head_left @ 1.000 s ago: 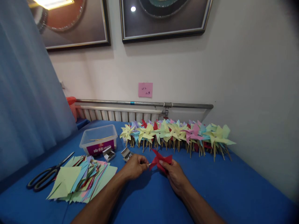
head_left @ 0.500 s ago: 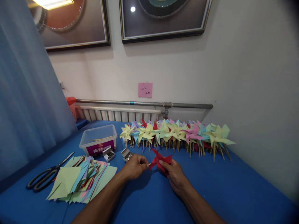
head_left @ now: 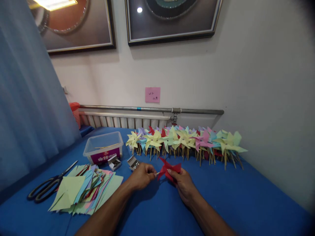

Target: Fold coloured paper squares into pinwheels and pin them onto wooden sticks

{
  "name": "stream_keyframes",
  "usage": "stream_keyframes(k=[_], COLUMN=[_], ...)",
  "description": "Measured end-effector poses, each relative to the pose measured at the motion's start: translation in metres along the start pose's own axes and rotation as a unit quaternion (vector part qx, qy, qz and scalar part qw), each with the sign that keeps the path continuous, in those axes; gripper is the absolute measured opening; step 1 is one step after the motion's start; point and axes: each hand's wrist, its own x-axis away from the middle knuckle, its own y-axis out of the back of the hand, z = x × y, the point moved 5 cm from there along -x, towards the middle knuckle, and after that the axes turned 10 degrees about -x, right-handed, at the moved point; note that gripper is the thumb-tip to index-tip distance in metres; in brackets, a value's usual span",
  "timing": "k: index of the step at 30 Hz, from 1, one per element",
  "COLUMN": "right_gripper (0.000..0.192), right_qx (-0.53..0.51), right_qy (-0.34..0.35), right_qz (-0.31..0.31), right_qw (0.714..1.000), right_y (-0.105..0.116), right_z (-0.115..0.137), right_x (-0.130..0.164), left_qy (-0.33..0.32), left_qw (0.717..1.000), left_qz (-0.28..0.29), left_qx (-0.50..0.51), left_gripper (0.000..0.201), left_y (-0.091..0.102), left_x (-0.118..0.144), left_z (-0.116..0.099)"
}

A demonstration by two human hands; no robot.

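A red paper pinwheel is held just above the blue-covered counter: the right hand grips its folds, while the fingers of the left hand are pinched on a small stick end at its centre. Behind it, a row of finished pinwheels is lined along the white wall; coloured paper squares, scissors and a clear plastic box are laid at the left, beside a blue curtain.

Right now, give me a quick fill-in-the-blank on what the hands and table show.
1. Both hands, left hand and right hand, hold a ____ pinwheel.
2. The scissors lie to the ____ of the paper stack.
3. The finished pinwheels stand in a row along the ____.
4. The table cover is ____.

Missing words: red; left; wall; blue
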Motion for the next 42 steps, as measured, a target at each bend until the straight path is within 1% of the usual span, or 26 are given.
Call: stream_keyframes(k=[11, 16, 23, 27, 34, 37, 42], right_gripper=[0.038, 0.037, 0.037, 0.038, 0.037, 0.037, 0.037], right_qx=[-0.014, -0.012, -0.012, -0.016, -0.015, -0.014, -0.016], right_qy=[0.000, 0.000, -0.001, 0.000, 0.000, 0.004, 0.005], right_qz=[-0.005, 0.010, 0.006, 0.009, -0.009, -0.007, -0.005], right_qw=[1.000, 1.000, 1.000, 1.000, 1.000, 1.000, 1.000], right_y=[-0.0011, -0.0007, 0.0015, -0.0004, 0.0017, 0.0023, 0.0021], right_z=[0.0022, 0.0007, -0.0016, -0.0004, -0.0019, -0.0019, -0.0020], right_x=[0.0005, -0.0001, -0.0027, -0.0011, -0.0016, -0.0013, -0.0015], left_qy=[-0.010, -0.001, 0.002, 0.003, -0.003, -0.004, -0.011], left_qw=[1.000, 1.000, 1.000, 1.000, 1.000, 1.000, 1.000], left_qz=[-0.001, -0.007, -0.004, -0.004, 0.001, 0.000, -0.002], left_qx=[-0.011, -0.013, -0.019, -0.015, -0.009, -0.005, -0.015], left_gripper=[0.015, 0.013, 0.012, 0.011, 0.014, 0.014, 0.016], left_y=[-0.0010, 0.0008, 0.0029, 0.0023, -0.0025, -0.0039, -0.0033], left_x=[-0.0017, 0.0002, 0.0032, 0.0023, -0.0010, -0.0024, -0.0007], left_z=[0.0024, -0.0013, -0.0052, -0.0032, 0.0022, 0.0042, 0.0012])
